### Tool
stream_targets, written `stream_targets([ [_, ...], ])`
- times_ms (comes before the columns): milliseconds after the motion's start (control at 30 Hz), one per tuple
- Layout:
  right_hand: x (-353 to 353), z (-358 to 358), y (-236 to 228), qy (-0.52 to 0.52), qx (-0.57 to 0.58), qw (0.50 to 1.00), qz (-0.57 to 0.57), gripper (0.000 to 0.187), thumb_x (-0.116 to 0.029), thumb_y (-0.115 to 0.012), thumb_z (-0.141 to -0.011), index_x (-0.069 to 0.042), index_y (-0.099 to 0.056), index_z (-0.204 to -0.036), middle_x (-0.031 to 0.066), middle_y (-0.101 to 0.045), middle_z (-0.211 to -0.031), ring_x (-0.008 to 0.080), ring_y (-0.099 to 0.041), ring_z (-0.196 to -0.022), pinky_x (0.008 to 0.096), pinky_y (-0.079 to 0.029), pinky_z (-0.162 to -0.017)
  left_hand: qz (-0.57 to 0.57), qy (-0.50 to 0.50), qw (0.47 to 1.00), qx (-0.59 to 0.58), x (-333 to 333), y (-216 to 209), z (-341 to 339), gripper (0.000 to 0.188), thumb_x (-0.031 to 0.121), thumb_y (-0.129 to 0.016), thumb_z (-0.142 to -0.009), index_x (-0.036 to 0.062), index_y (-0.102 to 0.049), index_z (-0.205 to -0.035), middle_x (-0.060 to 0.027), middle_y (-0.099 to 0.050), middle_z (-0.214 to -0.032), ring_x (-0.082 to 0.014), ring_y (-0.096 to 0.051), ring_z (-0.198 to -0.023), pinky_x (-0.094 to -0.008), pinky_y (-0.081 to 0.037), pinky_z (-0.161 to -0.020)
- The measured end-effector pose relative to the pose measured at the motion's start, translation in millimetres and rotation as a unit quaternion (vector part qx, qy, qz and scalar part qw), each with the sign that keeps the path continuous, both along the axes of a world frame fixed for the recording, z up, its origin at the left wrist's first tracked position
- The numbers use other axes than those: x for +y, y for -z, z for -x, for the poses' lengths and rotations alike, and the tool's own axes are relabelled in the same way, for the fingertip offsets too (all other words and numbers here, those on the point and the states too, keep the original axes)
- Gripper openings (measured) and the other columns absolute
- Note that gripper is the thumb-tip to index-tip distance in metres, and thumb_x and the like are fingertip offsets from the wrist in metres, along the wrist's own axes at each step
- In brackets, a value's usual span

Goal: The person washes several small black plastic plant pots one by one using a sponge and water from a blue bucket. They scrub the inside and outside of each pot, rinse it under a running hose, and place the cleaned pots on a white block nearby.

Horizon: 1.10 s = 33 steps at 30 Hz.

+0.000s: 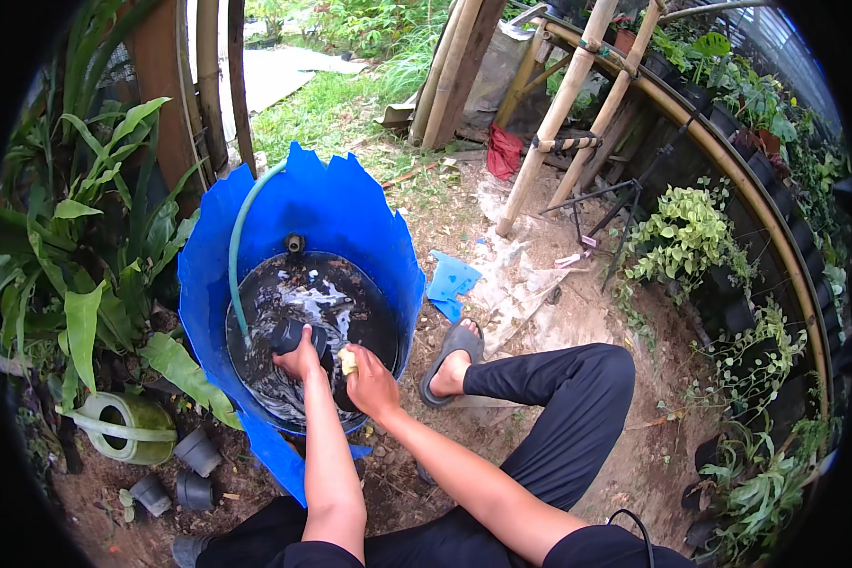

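Note:
A tall blue plastic barrel [350, 204] with a jagged cut rim stands in front of me, with dark water [265, 293] inside. Over the water my left hand [298, 358] grips a small black plant pot [292, 336]. Close to its right, my right hand [373, 386] is closed on a pale yellow sponge [348, 362]. The sponge is near the pot; I cannot tell whether they touch. A green hose [235, 248] hangs over the far rim and reaches down into the water.
Several black pots [198, 452] and a green watering can [128, 428] lie at the barrel's lower left. Blue plastic scraps [452, 280] sit to its right, beyond my sandaled foot [452, 364]. Bamboo poles [563, 114] and a plant shelf line the right side. Leafy plants crowd the left.

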State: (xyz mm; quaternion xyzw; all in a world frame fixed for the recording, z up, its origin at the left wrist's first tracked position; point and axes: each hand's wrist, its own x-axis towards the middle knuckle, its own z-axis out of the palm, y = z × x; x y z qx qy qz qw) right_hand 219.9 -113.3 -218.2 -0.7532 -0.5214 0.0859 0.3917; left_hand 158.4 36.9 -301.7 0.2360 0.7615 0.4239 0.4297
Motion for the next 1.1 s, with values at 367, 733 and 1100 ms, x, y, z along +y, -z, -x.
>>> stream_targets([
  [367, -5, -3, -1, 0.011, -0.003, 1.0, 0.01, 0.043, -0.005, -0.057, -0.087, -0.006, -0.057, -0.131, 0.0175, -0.067, -0.124, 0.039, -0.066, -0.113, 0.0483, -0.055, -0.094, -0.146, 0.104, 0.973, 0.142, 9, 10, -20, 0.102, 0.037, -0.098, -0.064, -0.0102, -0.042, -0.136, -0.0272, -0.058, -0.131, -0.0434, -0.06, -0.12, -0.0474, -0.046, -0.107],
  [733, -2, 0, 2, 0.0, -0.01, 1.0, -0.021, 0.042, -0.003, -0.056, -0.088, -0.007, -0.058, -0.129, 0.0177, -0.068, -0.124, 0.039, -0.066, -0.114, 0.0477, -0.055, -0.095, 0.2, 0.09, 0.974, 0.048, 5, 85, -10, 0.127, 0.053, -0.094, -0.069, -0.0042, -0.015, -0.151, -0.0323, -0.037, -0.154, -0.0468, -0.044, -0.14, -0.0496, -0.04, -0.118],
  [1100, 1, 1, 1, 0.013, -0.01, 1.0, 0.021, 0.041, -0.006, -0.057, -0.088, -0.008, -0.058, -0.129, 0.0166, -0.068, -0.123, 0.0382, -0.066, -0.114, 0.0464, -0.055, -0.095, 0.236, 0.272, 0.914, 0.186, -7, 39, -28, 0.066, 0.031, -0.061, -0.099, 0.0442, -0.035, -0.158, -0.0308, 0.003, -0.169, -0.0476, -0.006, -0.157, -0.073, -0.018, -0.117],
])
